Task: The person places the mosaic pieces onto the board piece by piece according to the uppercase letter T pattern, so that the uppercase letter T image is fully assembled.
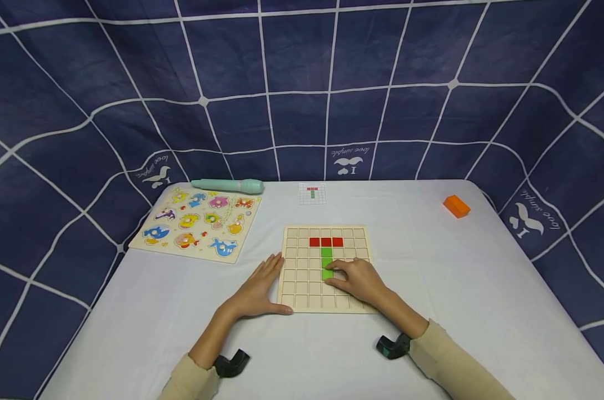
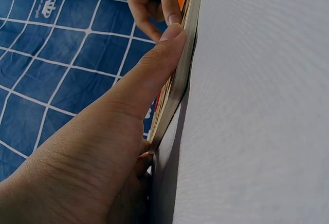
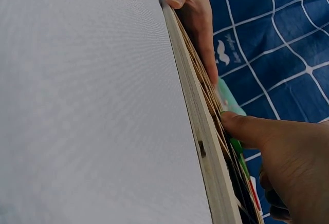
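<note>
A wooden grid board point(image 1: 302, 289) lies on the table before me, three red tiles point(image 1: 326, 242) in a row near its top. Below the middle red one, green tiles point(image 1: 327, 253) run down in a column. My right hand point(image 1: 359, 278) pinches the lowest green tile point(image 1: 327, 274) between thumb and index finger, at the column's bottom end. With fingers spread, my left hand point(image 1: 255, 291) rests along the board's left edge. Its thumb point(image 2: 164, 49) touches the front edge, near the left corner. In the right wrist view, the right thumb point(image 3: 236, 124) is over the board's surface.
At the back, a small card point(image 1: 312, 194) shows a red and green T pattern on a grid. To the left lie a sea-animal puzzle board point(image 1: 169, 249) and a mint-green pen-shaped object point(image 1: 226, 185). An orange block point(image 1: 456, 206) sits far right.
</note>
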`<state>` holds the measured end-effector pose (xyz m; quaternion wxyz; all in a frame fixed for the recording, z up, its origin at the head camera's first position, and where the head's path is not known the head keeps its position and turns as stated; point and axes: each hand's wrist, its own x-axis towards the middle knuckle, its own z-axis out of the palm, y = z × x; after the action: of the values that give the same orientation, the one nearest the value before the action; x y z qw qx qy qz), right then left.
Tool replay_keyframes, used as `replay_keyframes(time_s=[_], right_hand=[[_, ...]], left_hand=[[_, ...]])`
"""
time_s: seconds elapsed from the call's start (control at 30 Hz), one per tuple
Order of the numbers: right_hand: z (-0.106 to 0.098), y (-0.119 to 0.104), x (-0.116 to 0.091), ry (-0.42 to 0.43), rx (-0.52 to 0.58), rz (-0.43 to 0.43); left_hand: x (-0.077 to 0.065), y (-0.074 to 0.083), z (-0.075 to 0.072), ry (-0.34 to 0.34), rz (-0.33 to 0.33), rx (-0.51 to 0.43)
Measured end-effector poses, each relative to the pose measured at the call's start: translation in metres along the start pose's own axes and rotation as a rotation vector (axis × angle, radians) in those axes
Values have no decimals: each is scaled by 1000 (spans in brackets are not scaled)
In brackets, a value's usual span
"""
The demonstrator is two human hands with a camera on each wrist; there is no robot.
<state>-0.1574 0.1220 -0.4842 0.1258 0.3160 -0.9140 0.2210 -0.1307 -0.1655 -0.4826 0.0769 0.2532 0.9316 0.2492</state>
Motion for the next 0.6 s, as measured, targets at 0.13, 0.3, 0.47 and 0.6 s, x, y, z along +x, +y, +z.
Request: replay_keyframes(time_s=[0.13, 0.3, 0.47, 0.6], right_hand=[[0, 0, 0, 17, -4, -9], [-3, -2, -1, 45, 5, -15], [-11, 0, -4, 50, 52, 30], [-18, 6, -10, 50, 62, 66]], left_hand=[[0, 0, 1, -1, 1, 3], [1, 0, 1, 1, 5, -2], [1, 1, 1, -6, -2, 0], [1, 1, 1, 0, -5, -2]])
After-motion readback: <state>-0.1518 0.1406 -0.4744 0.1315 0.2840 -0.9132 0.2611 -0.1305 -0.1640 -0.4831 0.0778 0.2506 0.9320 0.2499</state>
